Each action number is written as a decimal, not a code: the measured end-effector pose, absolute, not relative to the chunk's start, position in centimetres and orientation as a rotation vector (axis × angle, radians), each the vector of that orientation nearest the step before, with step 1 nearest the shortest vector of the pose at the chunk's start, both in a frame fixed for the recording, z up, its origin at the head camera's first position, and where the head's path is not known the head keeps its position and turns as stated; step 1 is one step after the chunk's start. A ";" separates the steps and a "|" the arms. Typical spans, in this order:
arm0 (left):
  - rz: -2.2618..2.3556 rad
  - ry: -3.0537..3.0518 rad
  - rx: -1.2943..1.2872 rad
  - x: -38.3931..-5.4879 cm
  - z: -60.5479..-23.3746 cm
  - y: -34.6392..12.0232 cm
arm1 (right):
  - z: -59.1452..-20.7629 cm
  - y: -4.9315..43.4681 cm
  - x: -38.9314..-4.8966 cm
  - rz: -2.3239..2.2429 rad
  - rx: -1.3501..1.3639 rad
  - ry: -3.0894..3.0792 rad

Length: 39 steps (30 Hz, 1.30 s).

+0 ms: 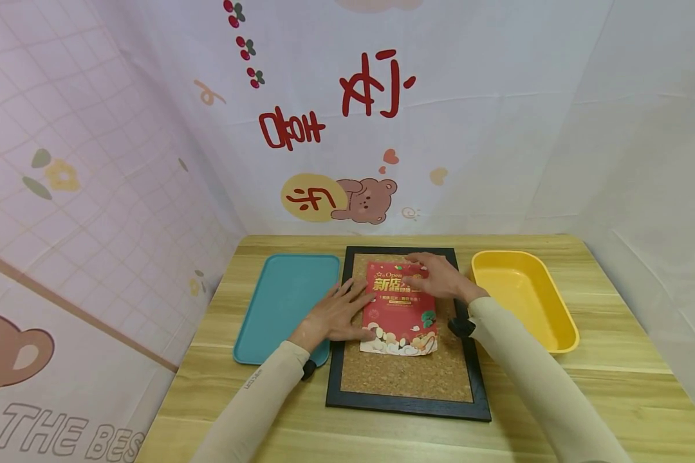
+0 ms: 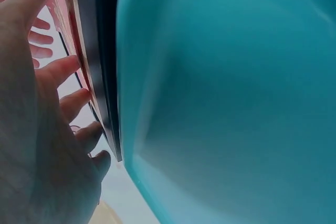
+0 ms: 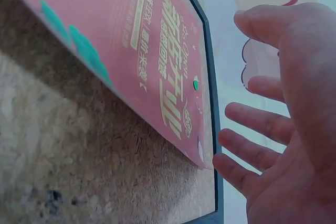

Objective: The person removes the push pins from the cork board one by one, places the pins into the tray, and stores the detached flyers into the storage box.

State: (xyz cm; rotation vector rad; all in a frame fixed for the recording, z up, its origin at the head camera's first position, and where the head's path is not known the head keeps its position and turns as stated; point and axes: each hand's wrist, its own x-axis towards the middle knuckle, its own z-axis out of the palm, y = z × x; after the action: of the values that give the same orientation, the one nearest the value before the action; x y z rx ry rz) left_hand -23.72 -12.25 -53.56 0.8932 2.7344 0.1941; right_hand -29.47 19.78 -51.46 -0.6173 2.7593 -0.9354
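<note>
A red flyer with gold lettering lies on the cork board, which has a black frame. My left hand rests at the flyer's left edge with its fingers spread; in the left wrist view its fingertips are right at the board's surface. Over the flyer's upper right corner hovers my right hand, fingers loosely bent. From the right wrist view, nothing sits between the right fingers, and the flyer's near edge stands slightly off the cork. A small green spot shows near the flyer's top.
Left of the board, a blue tray reaches up to the frame. A yellow bin stands to the right, close to my right forearm. Behind the wooden table hangs a printed white cloth.
</note>
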 end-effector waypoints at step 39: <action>0.254 2.736 0.838 -23.9 -53.6 -11.8 | -53.5 18.3 -34.0 -1.056 -0.374 2.679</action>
State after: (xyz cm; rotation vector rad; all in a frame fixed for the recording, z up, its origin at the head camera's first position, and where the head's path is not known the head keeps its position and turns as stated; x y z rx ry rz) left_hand -23.85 -11.80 -53.61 0.8377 2.7361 0.2539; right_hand -34.03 18.30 -53.52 -0.3737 2.6791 -1.0564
